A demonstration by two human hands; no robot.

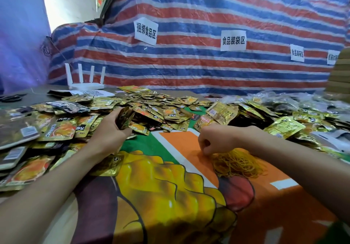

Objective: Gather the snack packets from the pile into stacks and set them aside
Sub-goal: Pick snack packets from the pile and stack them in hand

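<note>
1 packet stack (125,118) fills left fingers (116,112); right fingers (206,147) pinch rubber bands (236,165).

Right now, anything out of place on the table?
Nothing spilled or damaged. One gold packet lies out on the printed cloth by the left forearm, at the pile's near edge. A dark packet lies among gold ones. A white router stands behind.

The gold foil snack packets (151,107) are glossy and crinkled. The orange, green and yellow printed table cover (189,149) is smooth with a soft sheen. The red, blue and white striped woven plastic tarpaulin (208,69) is wrinkled and faintly shiny, and its white paper labels (145,31) are matt. The white plastic router (85,85) is smooth. The thin yellow rubber bands (238,164) look dull.
</note>
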